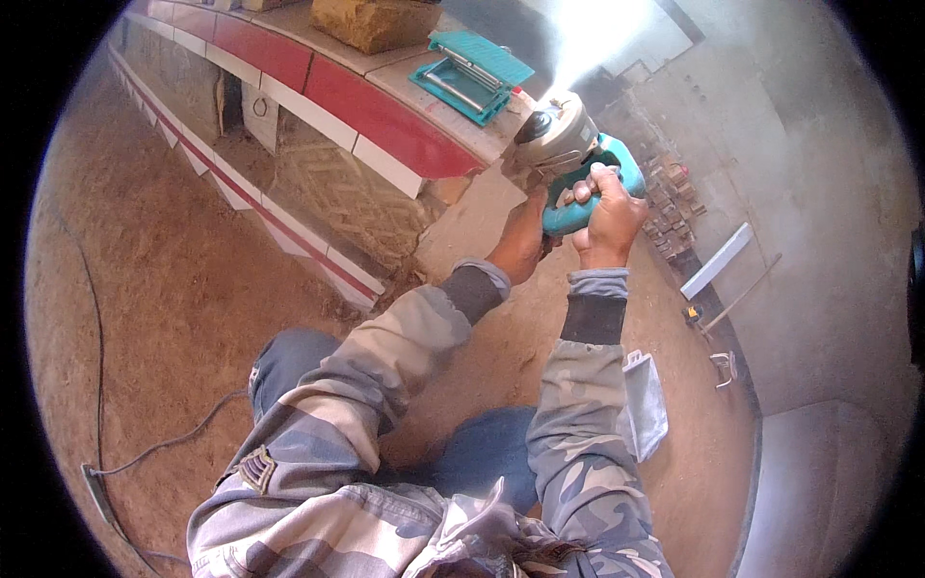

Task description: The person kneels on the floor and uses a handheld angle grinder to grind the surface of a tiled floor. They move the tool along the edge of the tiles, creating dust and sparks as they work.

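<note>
The long red-and-white tiled ledge (385,120) runs from the upper left of the frame toward the centre, and I'm crouched at its end with the teal angle grinder (578,159) pressed to the corner there, upper centre. If the disc binds in that tile edge, I judge the tool could kick back toward my arms.

My right hand (609,217) is wrapped tight around the grinder's teal body, fingers closed on it. My left hand (523,241) sits under and beside the tool, near the ledge end; I cannot tell whether it is closed on the grinder or bracing the tile, and so close to the disc it seems the likeliest thing to get nicked.

A white dust plume (593,39) glares above the tool and could hide my cut line.

The open teal case (472,72) lies on the ledge just left of the disc; vibration might walk it off.

The thin cable (145,448) across the dirt, lower left, could snag my foot.
</note>
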`<state>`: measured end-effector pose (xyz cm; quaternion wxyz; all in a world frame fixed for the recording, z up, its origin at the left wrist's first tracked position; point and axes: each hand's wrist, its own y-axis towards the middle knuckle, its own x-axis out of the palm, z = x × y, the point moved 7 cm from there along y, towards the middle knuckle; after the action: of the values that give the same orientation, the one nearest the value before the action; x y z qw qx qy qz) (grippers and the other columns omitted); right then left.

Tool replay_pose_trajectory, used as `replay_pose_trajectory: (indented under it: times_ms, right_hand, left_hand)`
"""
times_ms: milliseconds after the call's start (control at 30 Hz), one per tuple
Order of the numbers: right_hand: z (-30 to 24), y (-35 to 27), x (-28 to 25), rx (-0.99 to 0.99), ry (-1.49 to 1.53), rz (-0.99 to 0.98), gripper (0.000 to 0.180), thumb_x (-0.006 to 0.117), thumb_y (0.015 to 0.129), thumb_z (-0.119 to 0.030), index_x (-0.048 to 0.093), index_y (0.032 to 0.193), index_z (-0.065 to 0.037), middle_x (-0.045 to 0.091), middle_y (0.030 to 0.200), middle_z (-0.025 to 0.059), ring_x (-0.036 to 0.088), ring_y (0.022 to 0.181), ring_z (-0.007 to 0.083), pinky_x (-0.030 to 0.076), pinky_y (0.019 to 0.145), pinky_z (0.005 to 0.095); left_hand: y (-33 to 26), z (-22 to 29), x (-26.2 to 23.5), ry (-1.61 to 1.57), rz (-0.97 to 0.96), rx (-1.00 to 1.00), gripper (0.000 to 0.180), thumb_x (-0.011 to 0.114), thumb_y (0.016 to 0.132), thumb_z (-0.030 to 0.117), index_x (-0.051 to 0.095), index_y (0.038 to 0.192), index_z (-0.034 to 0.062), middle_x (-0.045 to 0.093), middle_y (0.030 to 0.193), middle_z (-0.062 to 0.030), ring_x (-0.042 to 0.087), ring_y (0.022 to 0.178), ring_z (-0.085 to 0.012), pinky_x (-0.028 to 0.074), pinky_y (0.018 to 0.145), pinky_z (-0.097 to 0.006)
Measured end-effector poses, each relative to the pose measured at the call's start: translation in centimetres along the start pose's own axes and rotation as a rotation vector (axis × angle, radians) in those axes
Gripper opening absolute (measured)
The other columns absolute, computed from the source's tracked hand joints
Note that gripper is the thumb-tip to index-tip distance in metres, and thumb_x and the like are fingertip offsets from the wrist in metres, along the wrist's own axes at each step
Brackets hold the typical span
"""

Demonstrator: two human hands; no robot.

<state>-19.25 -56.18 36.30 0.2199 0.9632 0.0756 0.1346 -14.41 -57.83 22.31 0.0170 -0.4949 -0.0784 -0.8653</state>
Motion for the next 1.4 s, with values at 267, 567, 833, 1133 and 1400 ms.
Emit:
replay_pose_trajectory:
  times_ms: [267,567,833,1133,1400]
  right_hand:
    - [0.9,0.3,-0.3,0.028,0.037,-0.009,0.013,0.057,0.084,0.002,0.054,0.075,-0.005,0.055,0.063,0.0053,0.054,0.048,0.0150,0.048,0.045,0.0322]
    - [1.7,1.0,-0.5,0.078,0.044,-0.020,0.011,0.058,0.085,0.002,0.054,0.077,-0.005,0.054,0.065,0.0042,0.054,0.050,0.0146,0.047,0.045,0.0311]
    - [1.1,0.4,-0.3,0.089,0.026,-0.001,0.009,0.058,0.084,0.001,0.055,0.080,-0.005,0.054,0.065,0.0042,0.054,0.050,0.0148,0.047,0.045,0.0314]
    - [0.6,0.3,0.0,0.061,0.044,-0.048,0.009,0.057,0.084,0.001,0.053,0.080,-0.005,0.054,0.064,0.0048,0.054,0.050,0.0148,0.048,0.046,0.0322]
    - [0.6,0.4,0.2,0.078,0.032,-0.034,0.011,0.057,0.084,0.002,0.053,0.077,-0.006,0.053,0.064,0.0042,0.054,0.050,0.0146,0.048,0.046,0.0321]
  left_hand:
    - [0.8,-0.6,-0.5,-0.010,0.030,0.044,0.049,0.037,0.098,0.054,0.054,0.084,0.0099,0.052,0.060,-0.0032,0.047,0.047,-0.0123,0.032,0.043,-0.028]
    - [1.2,-0.6,-0.9,0.006,0.060,0.075,0.051,0.038,0.097,0.056,0.054,0.084,0.0099,0.051,0.061,-0.0032,0.046,0.047,-0.0122,0.031,0.042,-0.028]
    - [0.8,-1.0,-0.9,-0.057,0.078,0.039,0.050,0.038,0.098,0.055,0.052,0.088,0.0084,0.051,0.066,-0.0028,0.046,0.049,-0.0119,0.033,0.044,-0.027]
    - [-0.1,-0.2,-0.2,-0.056,0.129,0.070,0.045,0.040,0.099,0.050,0.054,0.091,0.0086,0.051,0.066,-0.0020,0.048,0.050,-0.0121,0.034,0.045,-0.027]
    - [-0.2,-0.1,-0.5,-0.061,0.104,0.050,0.044,0.041,0.099,0.050,0.054,0.091,0.0080,0.053,0.068,-0.0031,0.049,0.050,-0.0122,0.034,0.045,-0.027]
